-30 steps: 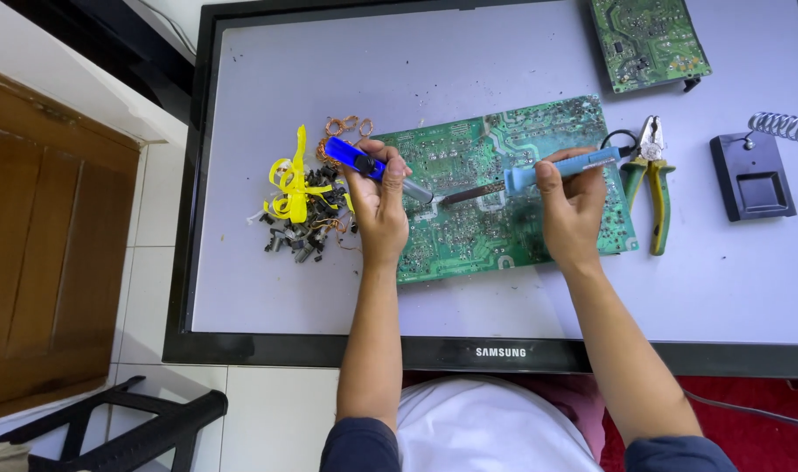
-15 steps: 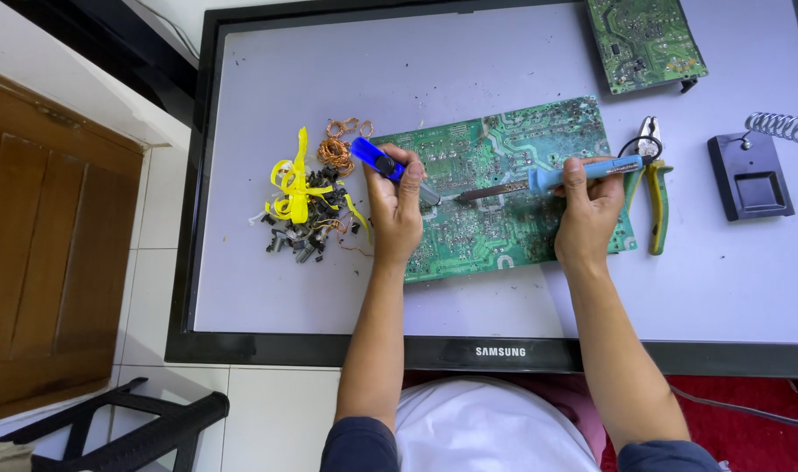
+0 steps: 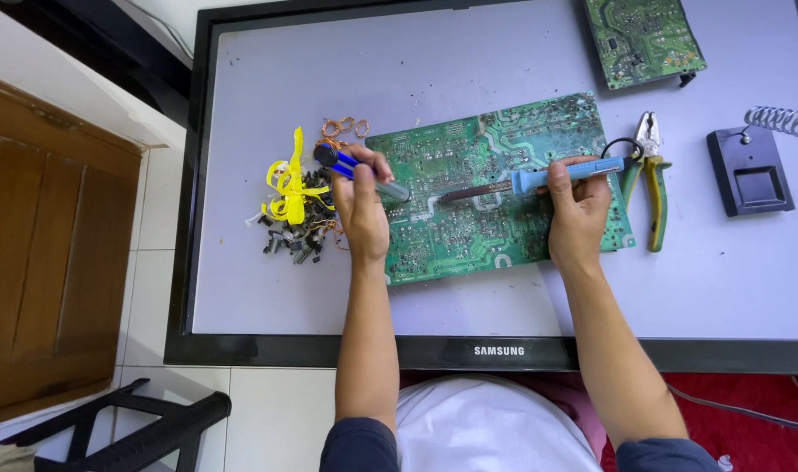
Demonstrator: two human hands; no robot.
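**Heating a joint on the green board, suction tool at the ready**

Leaning over a flat screen laid face-up as a workbench, the person has a large green circuit board [image 3: 495,188] in the middle of the frame, solder side up. The right hand [image 3: 578,210] is wrapped around the light-blue handle of a soldering iron [image 3: 539,179], whose dark shaft runs leftward so the tip rests on the board near its centre. The left hand [image 3: 361,210] is closed on a blue solder sucker [image 3: 359,172], held at a slant with its nozzle pointing at about the same spot, just beside the iron's tip; whether nozzle and tip touch is too fine to tell.

By the look of it, the step in hand is desoldering: the joint is being heated, and the next move would call for the nozzle sitting right on the molten spot before the plunger is fired, with the iron held steady.

Left of the board sits a heap of small dark removed parts [image 3: 296,238], a tangle of yellow strip [image 3: 287,183] and some copper wire loops [image 3: 342,128]. To the right lie green-handled pliers [image 3: 652,188], further right a black iron stand [image 3: 750,170] with a coiled holder, and a second smaller board [image 3: 644,37] in the upper right.
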